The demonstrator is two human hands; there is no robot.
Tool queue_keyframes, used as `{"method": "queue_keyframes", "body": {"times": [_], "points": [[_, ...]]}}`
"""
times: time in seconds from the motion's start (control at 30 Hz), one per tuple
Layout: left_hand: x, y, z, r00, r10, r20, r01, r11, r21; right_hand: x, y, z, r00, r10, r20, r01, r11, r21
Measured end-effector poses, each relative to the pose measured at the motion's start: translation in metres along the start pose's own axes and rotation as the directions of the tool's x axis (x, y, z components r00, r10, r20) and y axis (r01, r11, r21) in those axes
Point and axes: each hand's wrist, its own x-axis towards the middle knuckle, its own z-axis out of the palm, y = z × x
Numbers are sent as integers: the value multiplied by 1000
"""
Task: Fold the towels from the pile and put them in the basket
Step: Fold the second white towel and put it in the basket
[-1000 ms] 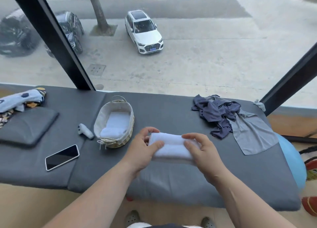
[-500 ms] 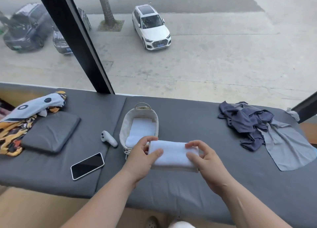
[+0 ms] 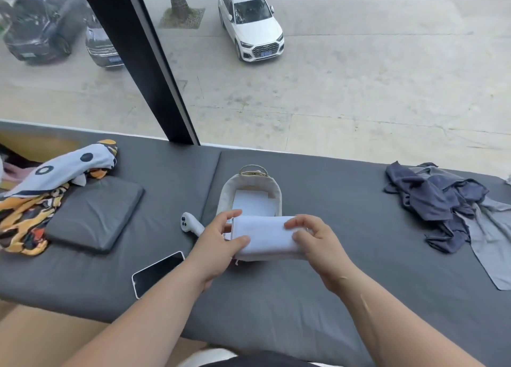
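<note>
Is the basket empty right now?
No, a folded white towel lies inside the basket, beyond the second folded towel that the left hand and right hand hold at its near end.

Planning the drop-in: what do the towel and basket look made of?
The towel looks like soft matte white cloth, perhaps terry: it curves roundly at its fold. The basket seems woven straw-like fibre, judging by its braided handle, with a pale cloth liner over the walls.

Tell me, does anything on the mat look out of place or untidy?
Nothing is spilled or damaged. Only the phone lies askew near the front edge of the mat, and a controller lies beside the basket; neither belongs to towel folding.
</note>
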Motion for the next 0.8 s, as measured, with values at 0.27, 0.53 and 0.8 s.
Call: {"method": "queue_keyframes", "body": {"times": [0.27, 0.53, 0.8], "points": [[82, -5, -63, 983, -68, 172, 50, 993, 108, 58, -1, 71, 984, 134, -118, -154, 973, -174], [169, -34, -64, 978, -116, 176, 90, 985, 147, 145, 24, 79, 989, 102, -107, -127, 958, -258], [243, -81, -42, 998, -34, 54, 11, 923, 384, 227, 93, 91, 996, 67, -54, -83, 920, -383]]}}
